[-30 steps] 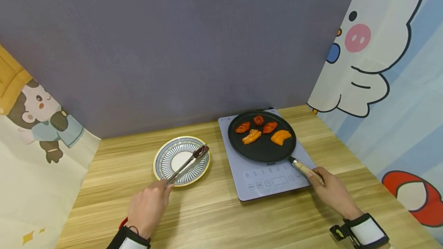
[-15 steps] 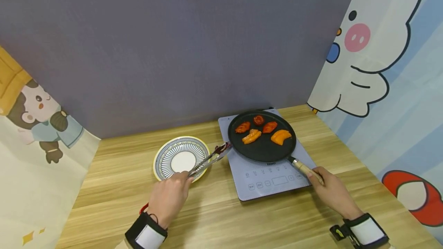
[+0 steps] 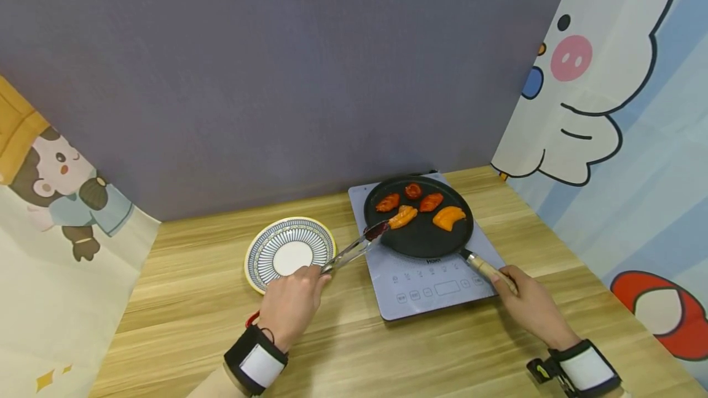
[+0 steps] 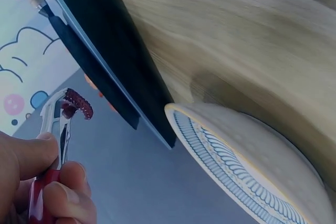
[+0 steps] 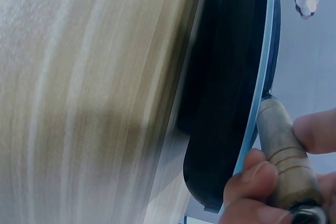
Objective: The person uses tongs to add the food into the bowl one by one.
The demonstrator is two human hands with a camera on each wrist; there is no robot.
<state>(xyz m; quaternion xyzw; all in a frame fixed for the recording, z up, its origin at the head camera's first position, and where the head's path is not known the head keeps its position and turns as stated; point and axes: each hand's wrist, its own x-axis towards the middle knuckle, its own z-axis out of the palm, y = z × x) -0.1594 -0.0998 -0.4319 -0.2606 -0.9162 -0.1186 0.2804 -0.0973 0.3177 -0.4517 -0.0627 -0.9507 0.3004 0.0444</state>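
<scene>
Right now my left hand (image 3: pixel 290 306) grips a pair of metal tongs (image 3: pixel 354 248) by their red-ended handles, fingers (image 4: pixel 68 195) curled round them, with thumb and forefinger pinched on the steel arms. The tongs run up toward two o'clock, and their dark serrated tips reach over the rim of the black pan (image 3: pixel 420 238), ending right at the lower end of an orange piece of food (image 3: pixel 402 217). From the head view I cannot tell whether the tips actually clamp it; in the left wrist view they sit close together.

My right hand (image 3: pixel 525 306) holds the pan's wooden handle (image 3: pixel 487 270), which sticks out toward five o'clock; the fingers (image 5: pixel 252 182) are wrapped round it, thumb on top.

The pan sits on a grey induction cooker (image 3: pixel 426 290), whose control strip faces me. Four more pieces lie in the pan's far half: a reddish one (image 3: pixel 388 202) at ten o'clock, a round dark-red one (image 3: pixel 412 191) at twelve, another red one (image 3: pixel 431 202) near the middle and a larger orange one (image 3: pixel 449 217) at two o'clock.

At nine o'clock from the cooker, just beside it on the wooden desk (image 3: pixel 387 355), stands a striped blue-and-white plate (image 3: pixel 265 250) with a yellow rim, and my left hand overlaps its near edge.
</scene>
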